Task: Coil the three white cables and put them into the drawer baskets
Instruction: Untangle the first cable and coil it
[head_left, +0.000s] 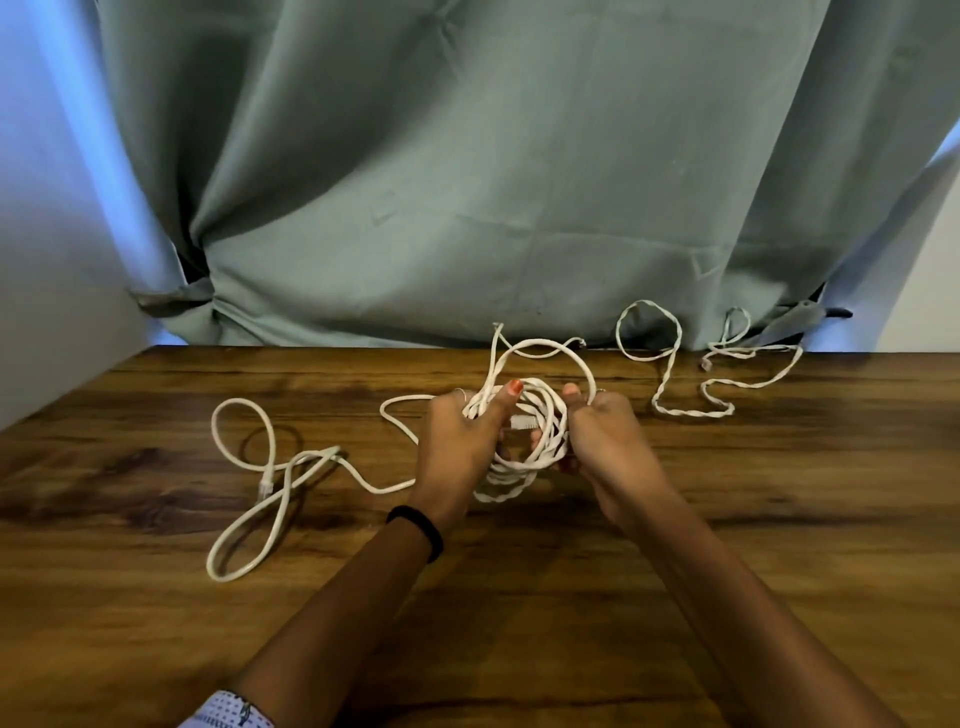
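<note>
1. Wood-grained surface (156, 597) sits before a draped green curtain (467, 156).
2. Both hands, left (462, 441) and right (608, 441), grip a round coil (524, 457) of smooth and twisted white cables at mid-surface.
3. Loose cable loops (249, 519) sprawl sideways.

A single wide-angle camera sat on the person's head, looking forward and down, close above the wooden surface (519, 623). It faced a green curtain (467, 156) behind the far edge; both forearms entered from the bottom of the view.
</note>
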